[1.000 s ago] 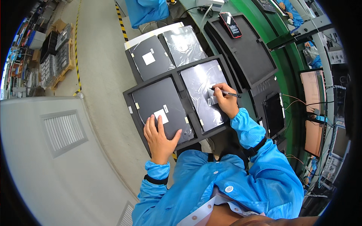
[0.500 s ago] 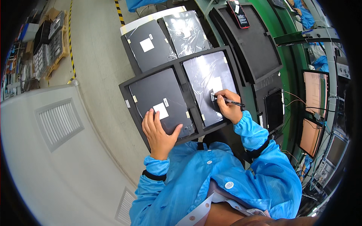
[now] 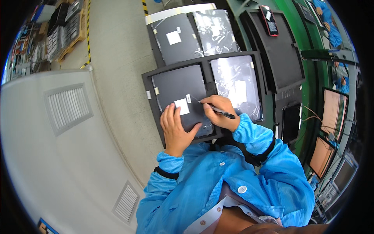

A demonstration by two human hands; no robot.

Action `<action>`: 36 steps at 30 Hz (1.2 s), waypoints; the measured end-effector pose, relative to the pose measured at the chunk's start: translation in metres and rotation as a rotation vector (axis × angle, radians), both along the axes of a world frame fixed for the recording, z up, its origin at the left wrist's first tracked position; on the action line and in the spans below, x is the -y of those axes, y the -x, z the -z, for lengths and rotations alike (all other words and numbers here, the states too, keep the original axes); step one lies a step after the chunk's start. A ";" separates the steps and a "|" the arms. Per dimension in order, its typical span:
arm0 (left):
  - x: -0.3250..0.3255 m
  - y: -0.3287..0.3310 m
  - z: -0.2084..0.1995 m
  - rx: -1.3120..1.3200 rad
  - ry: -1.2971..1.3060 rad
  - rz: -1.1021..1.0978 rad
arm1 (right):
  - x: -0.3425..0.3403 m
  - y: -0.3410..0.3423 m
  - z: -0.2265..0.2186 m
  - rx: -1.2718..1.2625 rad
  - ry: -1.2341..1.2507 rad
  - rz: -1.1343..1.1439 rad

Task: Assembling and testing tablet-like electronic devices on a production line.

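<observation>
Pen (image 3: 226, 114) pinched in right hand (image 3: 223, 105) points left, long axis sloping down rightward, left hand (image 3: 176, 129) spread.

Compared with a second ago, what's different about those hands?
The right hand moved left, from over the right panel in the near tray to over the left panel, still gripping the pen. Nothing was newly grasped or let go. The left hand stayed on the left panel.

Four tablet-shaped devices (image 3: 179, 84) are counted in two loaded black trays (image 3: 207, 78), two to each. One pen (image 3: 226, 114), one red-edged phone (image 3: 272, 27), one left hand (image 3: 177, 132) and one right hand (image 3: 222, 107) of the wearer, two pink-lit monitors (image 3: 334, 109) and two louvred vents (image 3: 68, 107) are also counted; the stacked trays (image 3: 282, 50) cannot be counted with certainty.
</observation>
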State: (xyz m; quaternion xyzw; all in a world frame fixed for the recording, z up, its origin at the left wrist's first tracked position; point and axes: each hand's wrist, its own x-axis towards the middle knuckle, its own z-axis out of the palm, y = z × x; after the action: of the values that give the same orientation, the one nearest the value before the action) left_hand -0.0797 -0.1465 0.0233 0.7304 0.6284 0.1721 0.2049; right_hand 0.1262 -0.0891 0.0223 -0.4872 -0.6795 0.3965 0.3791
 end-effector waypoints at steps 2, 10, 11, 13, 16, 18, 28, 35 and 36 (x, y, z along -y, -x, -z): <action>0.001 0.001 0.003 0.001 0.021 0.002 | -0.008 0.020 0.011 0.021 0.020 0.007; 0.004 0.006 0.004 0.013 0.028 -0.012 | -0.011 0.032 0.016 0.012 0.089 0.024; 0.003 0.005 0.004 0.016 0.022 -0.008 | -0.012 0.032 0.015 0.033 0.083 0.019; 0.002 0.005 0.003 0.018 0.018 -0.003 | -0.013 0.031 0.015 0.054 0.079 0.016; 0.001 0.005 0.003 0.011 0.024 0.001 | -0.015 0.031 0.018 0.068 0.017 -0.012; 0.002 0.005 0.003 0.020 0.002 -0.018 | -0.013 0.032 0.014 0.011 0.089 0.034; -0.007 0.061 -0.025 0.298 -0.325 -0.243 | 0.016 -0.095 0.006 0.226 -0.109 0.455; -0.125 0.180 0.086 0.981 0.756 -0.666 | -0.018 -0.151 -0.019 0.293 -0.060 0.603; -0.147 0.184 0.096 0.939 0.907 -0.640 | -0.041 -0.151 -0.028 0.314 -0.073 0.502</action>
State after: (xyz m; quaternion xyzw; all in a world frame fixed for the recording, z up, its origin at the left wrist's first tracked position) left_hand -0.2632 0.0003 -0.0729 0.2032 0.6664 0.2416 0.6755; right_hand 0.2768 -0.0480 0.0505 -0.6812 -0.6020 0.1855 0.3730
